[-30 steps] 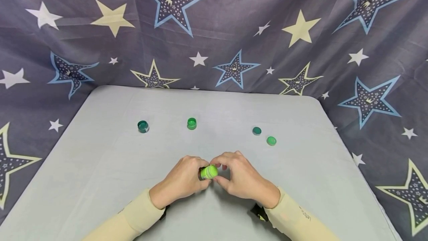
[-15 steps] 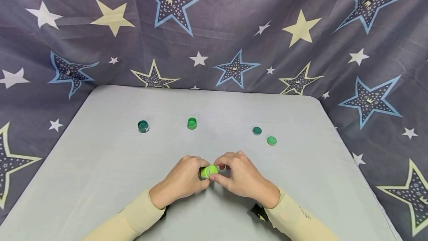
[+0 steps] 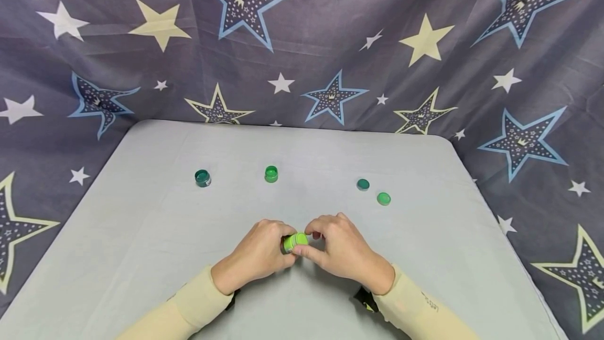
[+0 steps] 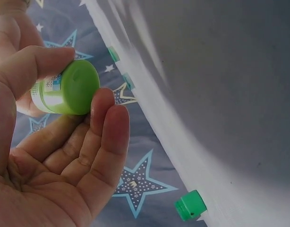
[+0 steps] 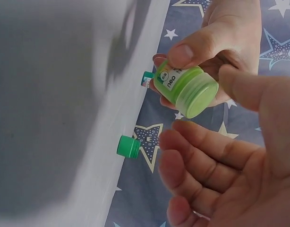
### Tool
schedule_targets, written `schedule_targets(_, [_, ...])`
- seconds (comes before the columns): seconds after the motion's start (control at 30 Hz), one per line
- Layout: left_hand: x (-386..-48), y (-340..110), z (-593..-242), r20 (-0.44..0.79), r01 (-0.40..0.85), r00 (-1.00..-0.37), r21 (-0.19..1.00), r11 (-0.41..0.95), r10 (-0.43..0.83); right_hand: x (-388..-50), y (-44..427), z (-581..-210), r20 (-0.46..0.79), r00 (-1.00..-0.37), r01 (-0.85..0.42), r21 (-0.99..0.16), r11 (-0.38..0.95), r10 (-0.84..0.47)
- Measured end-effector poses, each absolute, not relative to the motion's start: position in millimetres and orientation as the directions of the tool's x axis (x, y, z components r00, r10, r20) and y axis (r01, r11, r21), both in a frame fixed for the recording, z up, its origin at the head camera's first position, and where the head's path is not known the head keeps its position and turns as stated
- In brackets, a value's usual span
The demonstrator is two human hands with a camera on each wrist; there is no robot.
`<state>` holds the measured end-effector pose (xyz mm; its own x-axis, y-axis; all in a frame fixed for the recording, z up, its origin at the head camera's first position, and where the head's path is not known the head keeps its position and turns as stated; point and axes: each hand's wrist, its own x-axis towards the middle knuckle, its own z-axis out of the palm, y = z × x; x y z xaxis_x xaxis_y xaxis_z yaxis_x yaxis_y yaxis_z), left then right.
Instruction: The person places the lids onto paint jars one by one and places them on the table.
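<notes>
A small lime-green paint jar (image 3: pixel 293 243) with a white label is tilted between my hands, its lid (image 5: pixel 198 98) on it. My left hand (image 3: pixel 258 250) grips the body, thumb on one side and fingers on the other; the jar's base shows in the left wrist view. With thumb and index fingertip my right hand (image 3: pixel 343 250) pinches the rim of the lid, its other fingers apart from the jar. Farther back stand a dark green jar (image 3: pixel 202 178) and a green jar (image 3: pixel 271 174), both uncovered. To the right lie a dark green lid (image 3: pixel 363 184) and a green lid (image 3: pixel 384 199).
A pale cloth covers the table (image 3: pixel 155 235). Behind it hangs a dark curtain (image 3: pixel 292 46) printed with stars. The jars and loose lids sit beyond the hands, toward the table's back half.
My right thumb has shifted left over the edge of the lid, and the index finger has moved slightly right. My left hand and the jar have stayed in place.
</notes>
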<state>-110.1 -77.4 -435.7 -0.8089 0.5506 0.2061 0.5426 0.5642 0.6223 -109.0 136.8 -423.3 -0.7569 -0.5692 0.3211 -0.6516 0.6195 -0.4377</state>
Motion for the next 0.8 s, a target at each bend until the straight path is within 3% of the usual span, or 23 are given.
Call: schedule_targets(0.8, [-109.3, -78.1, -434.6, 0.223, 0.551, -0.807, 0.618, 0.56, 0.547, -107.4, 136.9, -420.3, 0.324, -0.717, -0.688, -0.472, 0.552, -0.617])
